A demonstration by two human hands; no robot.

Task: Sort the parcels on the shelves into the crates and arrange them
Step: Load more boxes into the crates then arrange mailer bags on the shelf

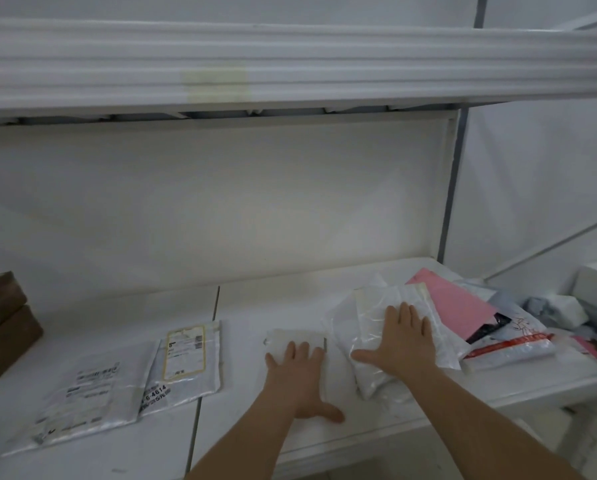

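Both hands flat and open on the shelf, left hand pressing a small white parcel, right hand spread on a crinkly clear-wrapped parcel, and that slick film could slide off the edge if swept carelessly.

- Shelf: two flat parcels near its front edge, left of centre.
- Boxes: stacked at the left edge.
- Parcel pile: at the right edge.
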